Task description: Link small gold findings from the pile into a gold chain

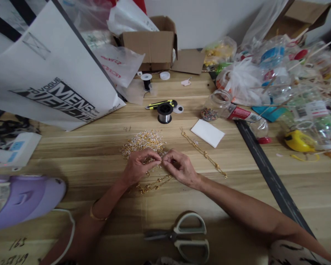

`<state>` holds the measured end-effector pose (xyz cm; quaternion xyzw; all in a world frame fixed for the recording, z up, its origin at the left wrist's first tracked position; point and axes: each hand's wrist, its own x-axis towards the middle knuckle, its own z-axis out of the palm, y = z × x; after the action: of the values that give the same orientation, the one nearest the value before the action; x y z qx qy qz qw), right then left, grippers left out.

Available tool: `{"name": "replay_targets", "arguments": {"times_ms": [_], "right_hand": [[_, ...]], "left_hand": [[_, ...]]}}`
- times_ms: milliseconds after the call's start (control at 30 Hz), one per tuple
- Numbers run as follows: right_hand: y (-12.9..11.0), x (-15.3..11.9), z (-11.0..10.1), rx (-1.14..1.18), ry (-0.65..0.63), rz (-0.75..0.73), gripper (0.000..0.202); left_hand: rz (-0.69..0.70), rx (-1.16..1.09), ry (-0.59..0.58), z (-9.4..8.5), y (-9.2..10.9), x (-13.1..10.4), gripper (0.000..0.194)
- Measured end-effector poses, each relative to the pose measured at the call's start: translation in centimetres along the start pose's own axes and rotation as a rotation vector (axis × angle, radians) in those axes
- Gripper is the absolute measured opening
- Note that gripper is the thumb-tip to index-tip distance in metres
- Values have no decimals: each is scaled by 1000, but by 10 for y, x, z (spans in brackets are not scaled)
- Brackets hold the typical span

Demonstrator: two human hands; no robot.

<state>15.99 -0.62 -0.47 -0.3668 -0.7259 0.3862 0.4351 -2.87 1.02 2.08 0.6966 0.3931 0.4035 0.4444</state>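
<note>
Over the table's middle, my left hand [140, 165] and my right hand [180, 168] meet fingertip to fingertip. Each pinches thumb against forefinger; whatever sits between them is too small to name. Just behind the hands lies a heap of tiny gold and clear beads [145, 141], partly hidden by my left hand. Below them a gold beaded chain [154, 184] rests on the wood, its upper end close under the fingers. A second gold chain [204, 152] stretches diagonally to the right of my right hand.
Scissors [189, 235] lie near the front edge. Behind the beads are a wire spool [164, 113], a utility knife [161, 104] and a bead jar [215, 105]. A white pad [207, 133] lies right, a purple iron [27, 198] left. Bags and bottles [278, 81] crowd the right.
</note>
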Motion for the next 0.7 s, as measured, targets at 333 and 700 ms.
{"name": "replay_targets", "arguments": {"times_ms": [333, 700], "right_hand": [[0, 0, 0, 2, 0, -11, 8], [2, 0, 1, 21, 1, -12, 6]], "left_hand": [[87, -2, -9, 0, -5, 1, 4], [54, -5, -56, 0, -7, 0, 9]]}}
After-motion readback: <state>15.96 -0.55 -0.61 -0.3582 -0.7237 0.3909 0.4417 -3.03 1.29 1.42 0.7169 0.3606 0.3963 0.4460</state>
